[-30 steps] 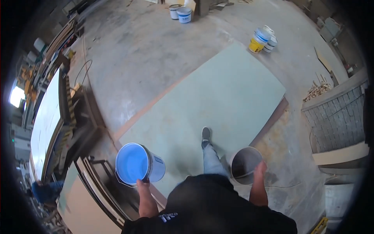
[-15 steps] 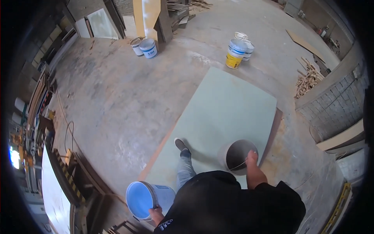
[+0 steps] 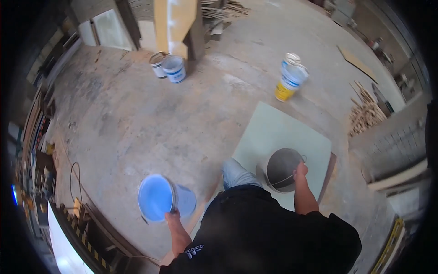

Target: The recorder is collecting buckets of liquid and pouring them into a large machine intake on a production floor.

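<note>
My left hand [image 3: 172,216] is closed on the rim or handle of a blue-lined bucket [image 3: 186,201], which hangs tilted at my left with its mouth turned away from my leg. In front of me on the right, my right hand [image 3: 300,170] grips a second bucket [image 3: 284,170] by its rim or wire handle. That bucket's inside is dark grey and its mouth faces up toward me; no contents can be made out. Below it lies a pale green sheet [image 3: 260,130] on the floor.
Stacked buckets [image 3: 290,80], white, blue and yellow, stand beyond the sheet. Two more buckets [image 3: 174,69] are beside a leaning yellow board [image 3: 175,23]. At right are a pile of wood sticks [image 3: 366,114] and a low block wall [image 3: 388,146]; at left, a white-topped bench [image 3: 64,242].
I have stepped forward over the sheet, which now sits lower in view. Both buckets have come forward with my hands, the left one swinging up and outward.
</note>
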Tool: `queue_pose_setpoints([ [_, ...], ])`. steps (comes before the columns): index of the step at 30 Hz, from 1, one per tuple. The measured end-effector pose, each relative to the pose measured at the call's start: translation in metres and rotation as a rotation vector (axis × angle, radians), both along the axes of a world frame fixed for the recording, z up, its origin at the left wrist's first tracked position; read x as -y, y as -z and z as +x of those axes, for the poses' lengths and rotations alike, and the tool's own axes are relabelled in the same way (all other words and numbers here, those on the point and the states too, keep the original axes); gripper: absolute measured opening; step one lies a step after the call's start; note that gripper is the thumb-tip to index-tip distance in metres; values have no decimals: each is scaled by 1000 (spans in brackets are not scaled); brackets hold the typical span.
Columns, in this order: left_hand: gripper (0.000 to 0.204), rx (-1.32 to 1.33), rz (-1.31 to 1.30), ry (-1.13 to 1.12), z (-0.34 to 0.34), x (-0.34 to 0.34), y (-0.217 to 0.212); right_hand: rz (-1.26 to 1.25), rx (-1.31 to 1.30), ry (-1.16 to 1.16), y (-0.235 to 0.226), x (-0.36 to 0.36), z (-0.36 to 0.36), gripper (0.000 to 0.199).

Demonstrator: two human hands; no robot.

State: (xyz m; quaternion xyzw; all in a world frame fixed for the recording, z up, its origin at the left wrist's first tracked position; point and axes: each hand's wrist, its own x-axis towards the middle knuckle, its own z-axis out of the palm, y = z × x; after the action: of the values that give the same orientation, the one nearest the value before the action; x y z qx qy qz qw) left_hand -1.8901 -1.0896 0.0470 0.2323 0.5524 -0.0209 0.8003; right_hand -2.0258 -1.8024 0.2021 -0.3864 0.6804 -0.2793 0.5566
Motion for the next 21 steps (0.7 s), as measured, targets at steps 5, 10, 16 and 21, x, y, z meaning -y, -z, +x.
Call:
queue_pose_setpoints([
  [5, 34, 47, 9, 18, 196, 27, -5, -5, 93, 29, 51, 13, 195, 24],
  [10, 33, 111, -41, 180, 391, 58, 5, -20, 246, 63, 144, 39, 370, 25],
  [16, 38, 276, 81, 247, 604, 128, -8, 49, 160, -96, 145, 48, 595, 26],
  [21, 41, 219, 302, 564, 797, 232, -10, -102, 50, -174, 148, 118, 746, 21],
])
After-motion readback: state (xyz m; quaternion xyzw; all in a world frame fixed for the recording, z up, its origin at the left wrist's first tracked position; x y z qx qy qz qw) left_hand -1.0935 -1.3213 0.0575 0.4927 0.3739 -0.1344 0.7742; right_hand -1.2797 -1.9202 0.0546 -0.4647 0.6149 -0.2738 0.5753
